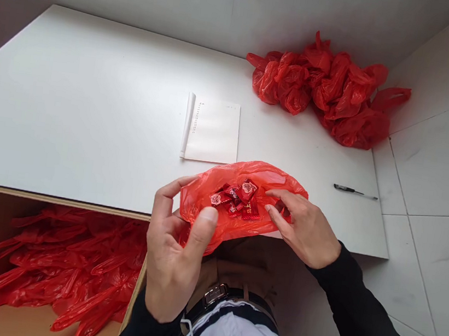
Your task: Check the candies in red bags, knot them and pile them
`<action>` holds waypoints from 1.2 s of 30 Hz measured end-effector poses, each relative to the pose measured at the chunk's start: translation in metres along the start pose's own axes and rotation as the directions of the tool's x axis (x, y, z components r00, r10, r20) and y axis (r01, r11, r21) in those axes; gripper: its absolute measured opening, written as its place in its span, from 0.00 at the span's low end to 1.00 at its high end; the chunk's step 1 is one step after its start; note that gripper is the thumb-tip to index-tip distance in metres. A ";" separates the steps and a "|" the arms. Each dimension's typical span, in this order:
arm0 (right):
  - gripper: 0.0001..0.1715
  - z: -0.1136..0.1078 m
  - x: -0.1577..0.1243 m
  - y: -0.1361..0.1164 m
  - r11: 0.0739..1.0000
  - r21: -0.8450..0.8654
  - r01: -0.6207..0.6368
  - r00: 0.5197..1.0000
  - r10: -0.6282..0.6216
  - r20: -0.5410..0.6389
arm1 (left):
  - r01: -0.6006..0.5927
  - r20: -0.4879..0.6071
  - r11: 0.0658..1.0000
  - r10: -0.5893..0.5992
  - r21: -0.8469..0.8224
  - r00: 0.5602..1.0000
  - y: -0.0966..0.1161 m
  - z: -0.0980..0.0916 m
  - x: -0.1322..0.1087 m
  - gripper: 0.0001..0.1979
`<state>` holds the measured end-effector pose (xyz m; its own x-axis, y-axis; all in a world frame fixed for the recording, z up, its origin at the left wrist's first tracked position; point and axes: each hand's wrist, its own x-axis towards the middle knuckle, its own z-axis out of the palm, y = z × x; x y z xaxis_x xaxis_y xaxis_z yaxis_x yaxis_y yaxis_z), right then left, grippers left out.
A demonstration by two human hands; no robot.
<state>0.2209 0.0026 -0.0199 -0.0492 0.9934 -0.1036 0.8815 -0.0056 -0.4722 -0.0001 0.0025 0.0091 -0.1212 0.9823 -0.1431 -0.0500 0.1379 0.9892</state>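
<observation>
An open red plastic bag (201,187) is spread at the table's front edge, with several small red wrapped candies (249,189) lying inside. My left hand (174,249) grips its left side, the thumb in front and the fingers partly hidden behind the plastic. At the bag's right side, my right hand (307,228) reaches over the rim, thumb and forefinger apart beside the candies. Something dark red shows between those fingers, but I cannot make out whether it is candy or plastic.
An open notebook (214,139) with some writing lies on the white table (92,101). To the right is a pen (349,190). Knotted red bags (326,87) are heaped against the wall. More red bags (83,265) fill an open box (34,325) at lower left.
</observation>
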 end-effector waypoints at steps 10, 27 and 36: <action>0.18 0.019 0.014 0.010 0.922 -0.328 -0.207 0.948 0.271 0.164 | -0.144 -0.002 0.954 0.150 0.265 0.989 0.000 -0.003 -0.001 0.11; 0.08 -0.010 -0.010 -0.015 0.975 0.203 -0.085 0.965 0.131 -0.226 | -0.056 -0.024 0.985 0.061 0.164 0.998 0.009 -0.004 -0.005 0.31; 0.15 0.000 -0.005 -0.030 0.916 0.393 0.082 0.965 0.026 -0.260 | -0.160 -0.139 0.922 0.221 0.353 0.965 0.007 -0.012 -0.001 0.11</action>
<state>0.1952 -0.0018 -0.0052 0.0971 0.9886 0.1154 0.6184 0.0309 -0.7853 -0.0125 0.0009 0.0157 -0.2659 0.9610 0.0763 0.3232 0.0143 0.9462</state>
